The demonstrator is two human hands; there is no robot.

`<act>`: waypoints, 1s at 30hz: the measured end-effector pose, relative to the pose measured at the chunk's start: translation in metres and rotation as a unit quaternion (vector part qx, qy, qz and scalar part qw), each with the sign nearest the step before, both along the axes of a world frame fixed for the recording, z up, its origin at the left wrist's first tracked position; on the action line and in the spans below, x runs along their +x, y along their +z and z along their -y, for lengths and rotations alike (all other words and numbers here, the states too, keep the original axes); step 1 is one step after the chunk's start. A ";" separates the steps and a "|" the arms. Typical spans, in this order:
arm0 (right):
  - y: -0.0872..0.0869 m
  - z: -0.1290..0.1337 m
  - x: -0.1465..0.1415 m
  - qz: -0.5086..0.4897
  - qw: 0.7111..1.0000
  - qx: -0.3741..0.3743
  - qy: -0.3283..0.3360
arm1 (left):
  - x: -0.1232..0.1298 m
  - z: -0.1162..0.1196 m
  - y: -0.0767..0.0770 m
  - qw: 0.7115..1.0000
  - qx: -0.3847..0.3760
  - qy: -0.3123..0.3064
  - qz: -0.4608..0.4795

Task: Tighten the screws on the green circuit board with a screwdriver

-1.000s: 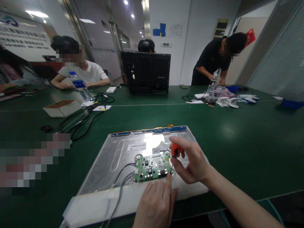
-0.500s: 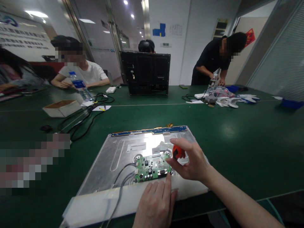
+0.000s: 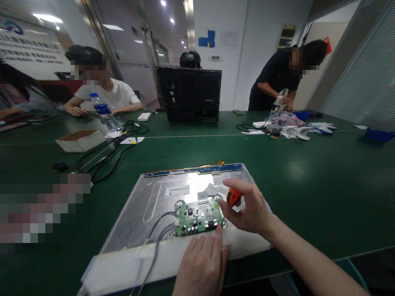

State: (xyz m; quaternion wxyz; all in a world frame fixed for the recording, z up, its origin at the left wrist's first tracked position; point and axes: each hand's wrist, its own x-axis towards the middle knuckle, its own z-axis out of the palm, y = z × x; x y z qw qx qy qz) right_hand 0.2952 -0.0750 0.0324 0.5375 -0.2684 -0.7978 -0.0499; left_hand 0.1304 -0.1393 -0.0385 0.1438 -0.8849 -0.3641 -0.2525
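A green circuit board (image 3: 197,217) lies on a silver metal panel (image 3: 129,224), with grey and black cables running off its left side. My right hand (image 3: 247,207) has its fingers curled around a red and black screwdriver handle (image 3: 233,197) above the board's right end; the shaft reaches down toward the board's lower right corner. My left hand (image 3: 202,263) rests on the white strip along the panel's near edge, its index fingertip at that same corner. Nothing can be seen in my left hand, and its fingers are stretched out.
Beyond the panel stands a black monitor-like housing (image 3: 189,96). At the left are an open box (image 3: 80,141), a water bottle (image 3: 105,112) and tangled black cables (image 3: 112,158). Gloves (image 3: 298,132) and a bottle lie at the right back. Several people are around the table.
The red handle has turned and tilted slightly to the right in my right hand, whose fingers have shifted a little. My left hand stays where it was. The person at the right has moved slightly.
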 end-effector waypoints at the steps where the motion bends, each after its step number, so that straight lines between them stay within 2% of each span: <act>1: 0.000 0.000 0.000 0.001 1.000 -0.001 0.003 | 0.000 0.000 0.000 1.000 0.002 0.000 0.000; 9: 0.006 0.004 0.004 0.005 0.997 -0.057 0.055 | 0.001 0.000 0.001 1.000 0.009 0.006 -0.003; 19: 0.001 0.000 0.000 0.006 1.000 -0.001 -0.008 | 0.000 -0.001 -0.001 1.000 0.004 0.006 0.003; 24: 0.002 0.000 0.001 0.012 1.000 -0.009 0.012 | 0.001 -0.001 0.000 1.000 0.003 0.008 0.004; 30: 0.005 0.003 0.005 -0.009 0.996 -0.049 0.070 | 0.001 0.000 -0.001 1.000 0.002 0.005 -0.004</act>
